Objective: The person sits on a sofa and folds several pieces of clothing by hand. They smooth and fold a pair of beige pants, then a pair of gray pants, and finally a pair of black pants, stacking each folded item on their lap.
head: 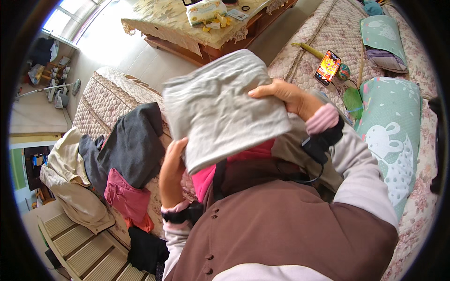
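A light grey folded cloth or garment (225, 109) is held up in front of my body, its surface wrinkled. My left hand (173, 168) grips its lower left corner, with the fingers partly behind the fabric. On the right side, my right hand (286, 98) has its thumb on top of the cloth and the other fingers hidden beneath. Something bright pink (253, 151) shows under the cloth, near my lap. To the left of my left hand lies a dark grey garment (135, 144), and a dusty-pink garment (128, 193) touches its lower edge.
Cream garments (75, 196) and a black cloth (146, 249) lie on the left, by a slatted chair (79, 242). A phone (327, 68) and green pillows (390, 140) are on the quilted cover (355, 31) at right. A cloth-covered table (165, 24) stands ahead.
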Available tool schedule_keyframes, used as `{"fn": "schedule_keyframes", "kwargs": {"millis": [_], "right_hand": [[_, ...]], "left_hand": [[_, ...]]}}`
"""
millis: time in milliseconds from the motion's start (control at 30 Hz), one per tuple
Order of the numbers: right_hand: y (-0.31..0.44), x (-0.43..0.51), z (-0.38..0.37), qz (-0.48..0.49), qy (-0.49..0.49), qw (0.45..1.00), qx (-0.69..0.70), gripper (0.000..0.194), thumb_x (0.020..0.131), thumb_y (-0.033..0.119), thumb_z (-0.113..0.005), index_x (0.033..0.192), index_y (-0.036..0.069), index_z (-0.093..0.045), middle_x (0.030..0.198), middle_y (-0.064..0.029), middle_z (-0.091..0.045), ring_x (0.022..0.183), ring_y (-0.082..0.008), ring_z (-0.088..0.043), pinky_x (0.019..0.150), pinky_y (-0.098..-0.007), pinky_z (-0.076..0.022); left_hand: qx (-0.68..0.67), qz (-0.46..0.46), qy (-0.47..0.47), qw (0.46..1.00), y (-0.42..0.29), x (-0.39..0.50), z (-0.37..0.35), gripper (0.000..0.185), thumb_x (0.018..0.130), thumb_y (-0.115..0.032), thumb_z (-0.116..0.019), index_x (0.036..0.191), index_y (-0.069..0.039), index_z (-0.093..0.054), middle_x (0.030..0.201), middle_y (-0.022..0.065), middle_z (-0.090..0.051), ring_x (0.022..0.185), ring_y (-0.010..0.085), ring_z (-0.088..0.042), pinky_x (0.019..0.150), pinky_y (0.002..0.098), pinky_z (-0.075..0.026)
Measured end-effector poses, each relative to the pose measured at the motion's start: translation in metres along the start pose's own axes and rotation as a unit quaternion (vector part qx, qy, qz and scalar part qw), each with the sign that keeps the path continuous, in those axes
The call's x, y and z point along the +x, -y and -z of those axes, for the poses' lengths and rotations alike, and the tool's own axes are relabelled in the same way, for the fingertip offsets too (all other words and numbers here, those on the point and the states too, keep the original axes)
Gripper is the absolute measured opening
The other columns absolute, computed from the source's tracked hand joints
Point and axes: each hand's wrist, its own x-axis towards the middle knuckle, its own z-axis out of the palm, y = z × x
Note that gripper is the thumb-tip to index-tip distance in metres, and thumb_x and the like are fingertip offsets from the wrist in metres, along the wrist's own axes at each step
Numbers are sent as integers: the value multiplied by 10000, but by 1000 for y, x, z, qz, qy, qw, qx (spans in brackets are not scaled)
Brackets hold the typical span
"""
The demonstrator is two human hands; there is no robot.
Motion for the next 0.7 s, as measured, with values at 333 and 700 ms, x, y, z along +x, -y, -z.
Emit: {"fn": "schedule_keyframes", "kwargs": {"millis": [333, 700], "right_hand": [[-68, 40, -27, 56, -212, 871, -439, 796, 738, 316, -783, 1323, -22, -360, 1249, -247, -486, 1196, -329, -471, 1011, -389, -396], [-87, 58, -25, 167, -297, 786, -516, 472, 827, 347, -680, 1110, -8, -550, 1197, -265, -469, 1128, -429, -447, 992, -482, -372]], "left_hand": [[634, -216, -296, 681, -7, -45, 35, 399, 894, -189, -555, 1233, 18, -519, 1233, 240, -526, 1166, 394, -499, 1016, 442, -377], [702, -243, -166, 648, 36, 44, 0, 607, 941, -407, -461, 1457, -111, -344, 1475, 213, -356, 1369, 384, -323, 1135, 468, -202]]}}
